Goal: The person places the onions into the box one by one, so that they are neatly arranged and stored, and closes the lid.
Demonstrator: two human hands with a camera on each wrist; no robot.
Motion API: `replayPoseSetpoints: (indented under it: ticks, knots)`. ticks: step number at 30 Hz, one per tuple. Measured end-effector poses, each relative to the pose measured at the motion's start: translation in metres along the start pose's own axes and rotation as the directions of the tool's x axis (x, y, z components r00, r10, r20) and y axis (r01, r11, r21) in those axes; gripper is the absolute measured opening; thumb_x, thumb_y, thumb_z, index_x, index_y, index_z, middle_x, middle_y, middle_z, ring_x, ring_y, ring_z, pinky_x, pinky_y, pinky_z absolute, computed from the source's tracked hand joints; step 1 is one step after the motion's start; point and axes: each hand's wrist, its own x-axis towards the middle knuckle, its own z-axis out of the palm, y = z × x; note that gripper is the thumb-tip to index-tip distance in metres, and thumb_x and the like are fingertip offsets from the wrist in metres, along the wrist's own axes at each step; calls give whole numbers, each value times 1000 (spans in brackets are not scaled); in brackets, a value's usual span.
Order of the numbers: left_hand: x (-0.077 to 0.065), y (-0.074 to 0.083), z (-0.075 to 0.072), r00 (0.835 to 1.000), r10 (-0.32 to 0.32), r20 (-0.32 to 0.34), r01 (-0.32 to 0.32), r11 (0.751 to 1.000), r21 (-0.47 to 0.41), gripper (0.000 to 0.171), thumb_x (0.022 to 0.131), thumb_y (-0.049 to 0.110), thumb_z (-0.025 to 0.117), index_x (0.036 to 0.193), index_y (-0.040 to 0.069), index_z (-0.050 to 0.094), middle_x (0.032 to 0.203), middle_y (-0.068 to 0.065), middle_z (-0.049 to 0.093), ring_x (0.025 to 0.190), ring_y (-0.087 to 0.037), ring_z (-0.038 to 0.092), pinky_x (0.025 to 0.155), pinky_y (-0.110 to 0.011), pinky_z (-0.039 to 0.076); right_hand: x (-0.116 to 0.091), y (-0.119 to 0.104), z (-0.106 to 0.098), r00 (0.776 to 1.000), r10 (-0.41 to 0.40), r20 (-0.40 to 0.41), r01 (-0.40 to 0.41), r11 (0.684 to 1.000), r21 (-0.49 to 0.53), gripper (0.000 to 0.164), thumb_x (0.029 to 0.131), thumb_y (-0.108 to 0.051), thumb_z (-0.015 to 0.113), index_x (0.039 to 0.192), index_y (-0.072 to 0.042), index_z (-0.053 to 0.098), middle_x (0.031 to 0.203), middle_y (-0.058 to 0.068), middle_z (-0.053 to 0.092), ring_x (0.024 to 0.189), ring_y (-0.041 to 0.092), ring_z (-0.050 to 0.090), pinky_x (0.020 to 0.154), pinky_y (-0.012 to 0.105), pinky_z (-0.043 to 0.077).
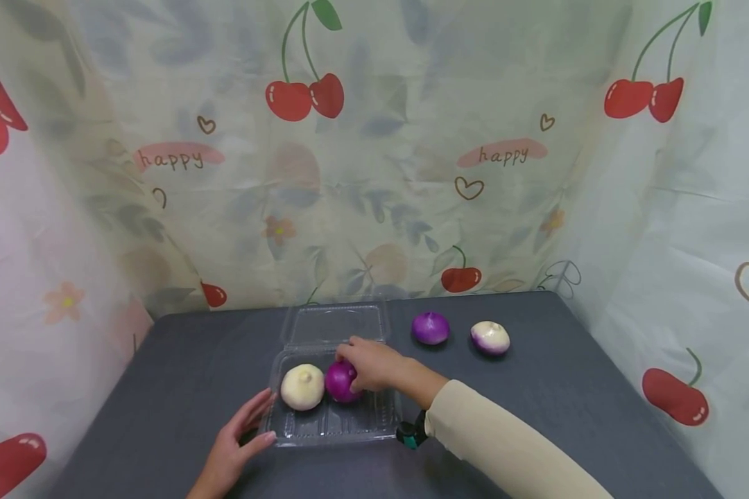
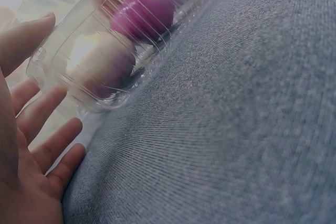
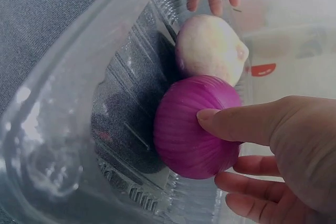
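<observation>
A clear plastic clamshell container (image 1: 368,433) lies with its lid (image 1: 337,324) folded back. In its left part sits a white turnip (image 1: 302,387), whose purple underside shows in the left wrist view. Right beside it is a purple onion (image 3: 194,129) in the container, which my right hand (image 1: 374,364) holds with the thumb on one side and fingers round the other. At the container's left edge is my left hand (image 1: 240,433), its fingers spread and relaxed against or close to the wall; whether all of them touch cannot be told.
To the right of the container, a second purple onion (image 1: 431,328) and a white and purple turnip (image 1: 489,338) lie on the dark grey cloth-covered table (image 1: 537,416). A printed curtain (image 1: 374,173) hangs behind and at both sides.
</observation>
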Motion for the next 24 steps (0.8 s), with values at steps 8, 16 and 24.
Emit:
replayPoseSetpoints:
  ticks: [8, 16, 24]
  knots:
    - [0, -1, 0, 1000, 29, -2, -29, 1000, -1, 59, 89, 9, 70, 143, 8, 47, 137, -9, 57, 120, -4, 52, 90, -27, 44, -1, 1, -2, 1000, 0, 1, 0, 1000, 26, 48, 79, -26, 82, 121, -23, 61, 113, -1, 54, 101, 16, 56, 85, 35, 50]
    - [0, 0, 1, 1000, -1, 1, 1, 1000, 1, 58, 89, 12, 70, 143, 10, 47, 137, -8, 56, 120, -5, 52, 91, -28, 44, -6, 11, -12, 999, -30, -15, 32, 994, 105, 48, 81, -26, 80, 125, -19, 60, 116, 1, 56, 103, 16, 56, 87, 34, 48]
    - [-1, 2, 0, 1000, -19, 5, 19, 1000, -2, 58, 89, 11, 70, 143, 10, 47, 137, -8, 56, 120, -6, 52, 92, -28, 44, -16, 33, -35, 991, -41, -127, 65, 979, 192, 42, 85, -24, 76, 123, -11, 61, 115, 5, 60, 106, 22, 57, 88, 37, 48]
